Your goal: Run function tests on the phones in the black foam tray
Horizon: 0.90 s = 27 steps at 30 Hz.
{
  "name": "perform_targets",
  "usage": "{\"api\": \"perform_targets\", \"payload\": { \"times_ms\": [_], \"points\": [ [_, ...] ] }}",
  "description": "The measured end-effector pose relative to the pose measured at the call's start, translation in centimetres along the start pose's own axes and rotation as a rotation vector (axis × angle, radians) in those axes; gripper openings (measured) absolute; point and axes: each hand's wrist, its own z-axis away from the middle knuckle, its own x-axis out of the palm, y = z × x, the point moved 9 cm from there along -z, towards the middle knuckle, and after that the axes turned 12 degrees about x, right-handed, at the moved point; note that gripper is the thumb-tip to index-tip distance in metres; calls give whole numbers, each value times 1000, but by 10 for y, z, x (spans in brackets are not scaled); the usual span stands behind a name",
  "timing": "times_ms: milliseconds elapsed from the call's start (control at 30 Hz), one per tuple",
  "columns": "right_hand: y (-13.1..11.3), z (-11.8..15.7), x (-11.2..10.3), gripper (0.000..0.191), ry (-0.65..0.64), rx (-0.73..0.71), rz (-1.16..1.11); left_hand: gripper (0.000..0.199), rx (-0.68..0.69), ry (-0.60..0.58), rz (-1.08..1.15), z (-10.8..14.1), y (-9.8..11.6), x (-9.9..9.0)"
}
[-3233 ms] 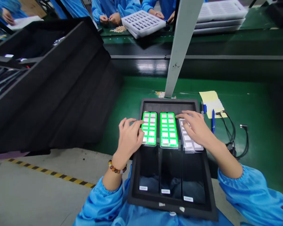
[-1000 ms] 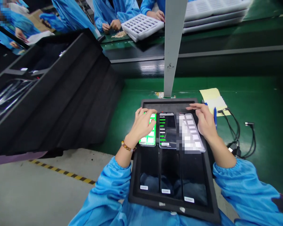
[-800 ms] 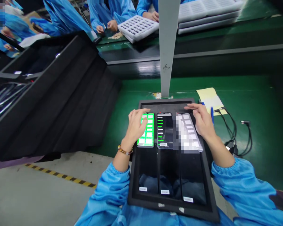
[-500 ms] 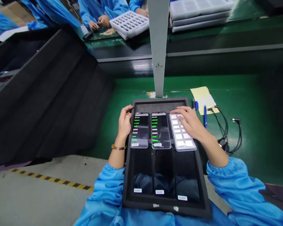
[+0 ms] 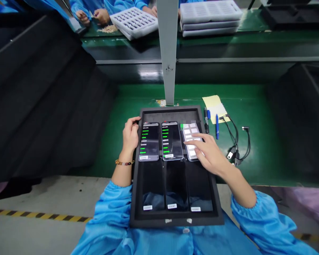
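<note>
A black foam tray rests across my lap, its far end over the green bench. My left hand grips the tray's left edge with curled fingers. In the upper row lie two smartphones, the left phone and the middle phone, both showing green and white text on dark screens. Over the right phone, which has a bright screen of white blocks, my right hand hovers or touches with fingers apart; contact is hard to tell. Three dark-screened phones, such as the middle one, fill the lower row, each with a white label.
Right of the tray are a yellow note, a blue pen, a black pen and black cables. A grey post rises ahead. White trays and co-workers' hands are beyond. Black partitions stand left.
My right hand has drawn back from the right phone's top toward its middle, fingers now more spread. A green patch shows at that screen's top left. My left hand keeps its hold.
</note>
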Motion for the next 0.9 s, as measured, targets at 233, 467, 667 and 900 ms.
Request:
{"api": "perform_targets", "payload": {
  "times_ms": [233,467,667,900],
  "points": [
    [-14,48,0,48,42,-24,-24,36,15,8,-10,-1,1,0],
    [-11,68,-2,49,105,20,-29,35,13,5,-1,-3,5,1],
    [16,85,-20,47,208,189,4,35,1,-6,-10,-3,5,1],
    [28,83,-26,48,232,242,2,35,-6,-20,-23,-2,8,2]
  ]
}}
